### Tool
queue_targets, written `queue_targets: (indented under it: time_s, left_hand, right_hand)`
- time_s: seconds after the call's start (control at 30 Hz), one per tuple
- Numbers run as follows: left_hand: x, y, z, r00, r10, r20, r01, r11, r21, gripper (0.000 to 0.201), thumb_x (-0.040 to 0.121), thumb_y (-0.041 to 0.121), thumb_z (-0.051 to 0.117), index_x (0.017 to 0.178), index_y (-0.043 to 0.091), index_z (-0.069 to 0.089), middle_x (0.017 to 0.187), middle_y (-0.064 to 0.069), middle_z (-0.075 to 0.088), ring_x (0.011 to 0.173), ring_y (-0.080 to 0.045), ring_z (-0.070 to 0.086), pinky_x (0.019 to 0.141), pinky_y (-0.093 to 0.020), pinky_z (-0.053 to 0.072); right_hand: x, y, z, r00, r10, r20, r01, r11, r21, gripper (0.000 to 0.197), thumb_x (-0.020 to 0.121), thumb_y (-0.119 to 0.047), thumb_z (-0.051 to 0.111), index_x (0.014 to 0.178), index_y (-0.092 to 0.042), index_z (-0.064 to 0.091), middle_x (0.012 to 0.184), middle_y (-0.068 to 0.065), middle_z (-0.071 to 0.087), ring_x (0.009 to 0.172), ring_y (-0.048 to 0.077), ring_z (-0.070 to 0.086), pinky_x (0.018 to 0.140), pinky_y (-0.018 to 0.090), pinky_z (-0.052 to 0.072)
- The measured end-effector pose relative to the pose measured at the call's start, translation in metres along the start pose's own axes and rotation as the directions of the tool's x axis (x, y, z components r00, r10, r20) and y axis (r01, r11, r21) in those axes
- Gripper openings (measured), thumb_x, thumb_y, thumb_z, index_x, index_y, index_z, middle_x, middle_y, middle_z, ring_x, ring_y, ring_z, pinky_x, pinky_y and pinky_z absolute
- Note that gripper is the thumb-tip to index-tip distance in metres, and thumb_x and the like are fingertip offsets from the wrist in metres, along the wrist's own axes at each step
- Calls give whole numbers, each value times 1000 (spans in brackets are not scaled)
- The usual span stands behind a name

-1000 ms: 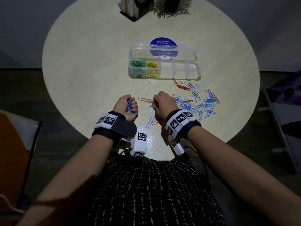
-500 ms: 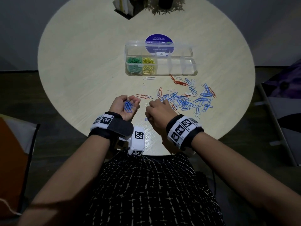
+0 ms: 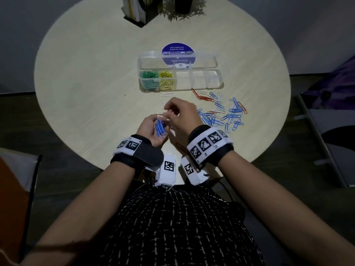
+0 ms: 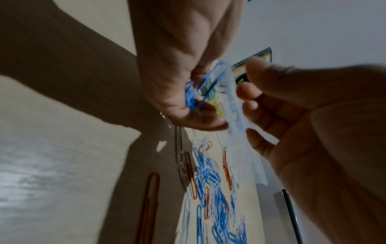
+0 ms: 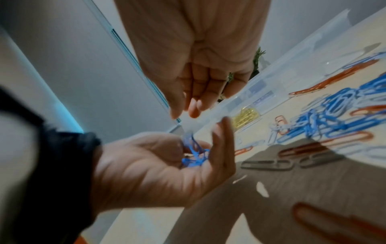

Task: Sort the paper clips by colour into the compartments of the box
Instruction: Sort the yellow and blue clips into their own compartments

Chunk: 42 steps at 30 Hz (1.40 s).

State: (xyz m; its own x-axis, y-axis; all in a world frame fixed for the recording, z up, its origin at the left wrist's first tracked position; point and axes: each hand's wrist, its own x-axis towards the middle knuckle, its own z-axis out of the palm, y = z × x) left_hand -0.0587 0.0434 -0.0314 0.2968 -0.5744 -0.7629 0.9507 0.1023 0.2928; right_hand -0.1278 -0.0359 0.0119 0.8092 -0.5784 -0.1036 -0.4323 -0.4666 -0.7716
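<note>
A round pale table was seen from above, with a clear box of five compartments set past its middle, the lid folded open on the far side. Green paper clips filled the leftmost compartment and yellow paper clips the one beside it; the three compartments to the right held none. Just near of the box, toward the right, a loose pile of blue paper clips lay scattered, mixed with white ones and several orange-red paper clips. A single white paper clip lay apart on the left side of that scatter, close to the box's near wall. The left hand was held palm up near the table's near edge, its fingers loosely cupped around a small bunch of blue clips resting in the palm. The right hand was held just above and beside it, touching or nearly touching, with its fingertips drawn together over the cupped palm; whether a clip was pinched between them could not be told, as the wrist views were blurred. Tagged bands were worn on both wrists. At the far edge of the table stood a dark holder with books and a potted plant.
</note>
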Motion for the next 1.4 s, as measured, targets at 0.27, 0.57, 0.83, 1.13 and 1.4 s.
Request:
queue_targets:
  time_s: [0.27,0.57,0.83,1.13,1.4]
  left_hand:
    - [2,9,0,997,-81,-13,82,981,175,41,100,31,28,60,20,30,29,4,28,21,-7,26,26,-13,16]
    - [6,11,5,997,-48,-62,58,980,189,39,99,28,29,61,18,34,29,4,29,21,-7,26,27,-11,16]
    - [11,12,11,996,-2,-90,17,986,167,39,101,25,28,63,16,34,30,4,35,21,-8,34,29,-8,24]
    - [11,7,24,997,32,-77,-26,996,84,40,103,22,30,75,1,49,79,-12,53,51,-25,67,41,-19,51]
    - [15,1,35,1000,-19,18,18,999,28,49,104,30,22,79,1,53,75,-15,57,66,-22,57,58,-29,53]
  right_hand:
    - [28,67,-45,991,131,22,-110,901,-420,20,89,-7,56,104,-7,68,111,12,66,106,29,59,95,36,46]
    - [32,72,-41,974,210,88,-127,822,-555,10,89,-6,56,96,-4,62,112,13,58,107,31,54,93,42,45]
    - [30,67,-49,952,300,54,-259,889,-377,8,87,-3,55,92,-9,57,110,17,64,106,30,56,89,32,44]
    - [29,56,-52,950,285,-127,-294,954,-59,13,84,0,58,93,-1,68,94,19,70,97,26,62,87,25,50]
    - [21,18,-25,996,84,14,-84,996,-20,15,82,-4,62,92,-1,72,92,15,72,83,16,59,79,20,45]
